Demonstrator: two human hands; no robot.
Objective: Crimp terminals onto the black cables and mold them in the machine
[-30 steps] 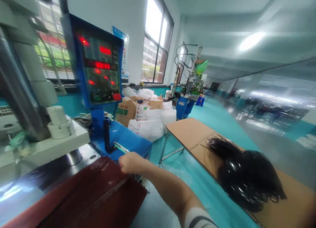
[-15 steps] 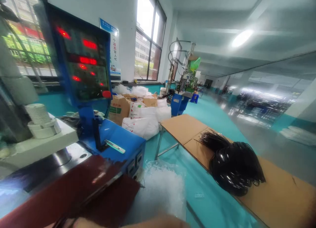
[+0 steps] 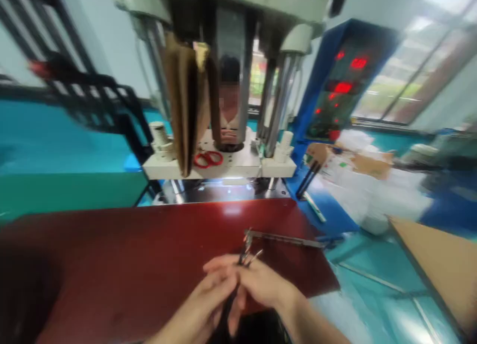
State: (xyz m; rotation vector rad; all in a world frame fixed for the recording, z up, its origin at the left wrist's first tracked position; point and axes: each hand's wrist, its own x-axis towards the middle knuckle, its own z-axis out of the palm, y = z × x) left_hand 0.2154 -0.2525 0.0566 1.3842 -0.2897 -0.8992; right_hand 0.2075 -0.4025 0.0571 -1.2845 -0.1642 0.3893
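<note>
Both hands are bare, and so are the wrists and visible forearms

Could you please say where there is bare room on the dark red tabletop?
The widest bare patch of the tabletop lies left of the left hand, with the press partly behind it; the near-left corner is too dark to judge. It is crowded where that hand meets the right hand at dark strands, near a metal strip.
</note>
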